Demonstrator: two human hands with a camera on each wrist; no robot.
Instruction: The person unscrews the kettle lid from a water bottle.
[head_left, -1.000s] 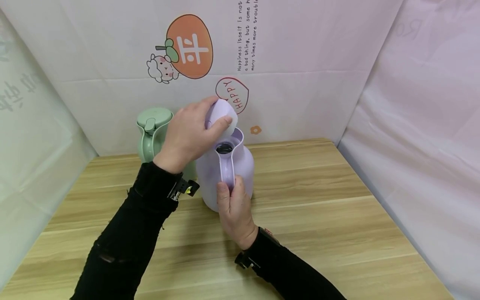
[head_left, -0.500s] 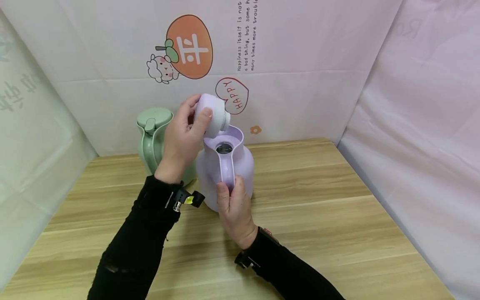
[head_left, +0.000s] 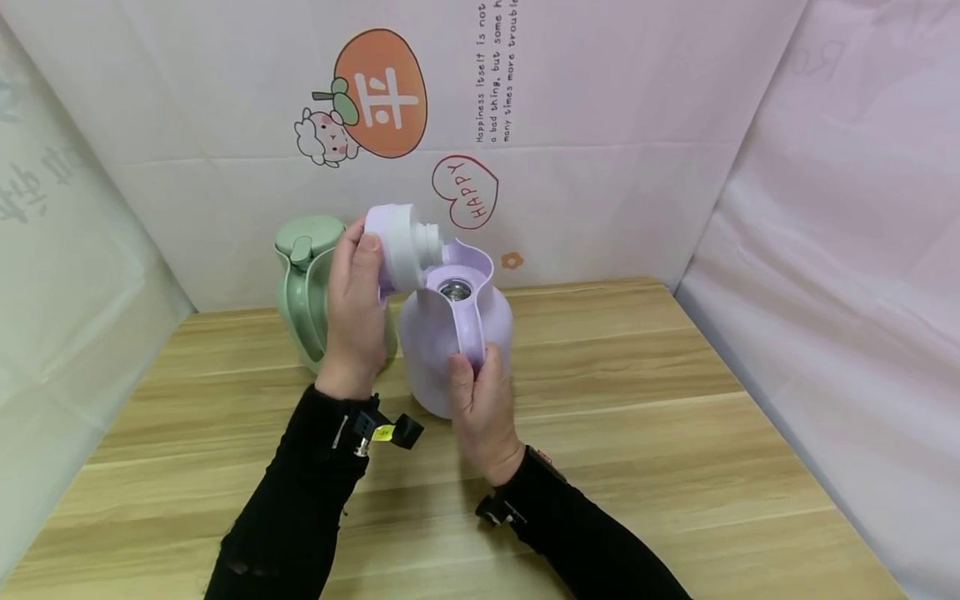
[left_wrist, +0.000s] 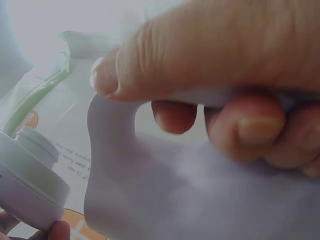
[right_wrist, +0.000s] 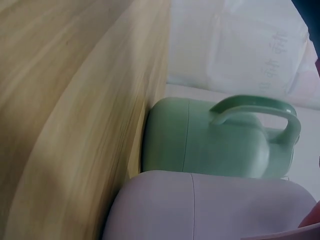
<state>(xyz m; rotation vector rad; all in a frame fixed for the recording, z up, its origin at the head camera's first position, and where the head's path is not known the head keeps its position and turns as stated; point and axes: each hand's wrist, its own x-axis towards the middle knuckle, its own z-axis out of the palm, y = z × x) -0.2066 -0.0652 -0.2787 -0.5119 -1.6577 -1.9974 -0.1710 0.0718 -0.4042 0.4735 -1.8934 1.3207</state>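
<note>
A lilac thermos jug [head_left: 429, 354] stands on the table with its round mouth uncovered and metallic inside. My right hand [head_left: 487, 421] grips its handle, thumb towards the top; fingers round the handle fill much of the left wrist view. Above and left of the mouth, my left hand [head_left: 356, 308] holds the lilac-and-white lid [head_left: 390, 248] on its side. The narrow threaded stopper end points right, apart from the jug. That lid [left_wrist: 30, 182] also shows at the lower left of the left wrist view, with fingertips under it.
A green thermos jug [head_left: 300, 292], its lid on, stands to the left, partly behind my left hand. The wooden table [head_left: 600, 417] ends at a printed cloth backdrop [head_left: 600, 125]. Side cloths [head_left: 847, 292] hang left and right.
The lid has moved left from above the mouth and turned, so its stopper end points right. The jug and my right hand have shifted slightly right, the jug tilting a little.
</note>
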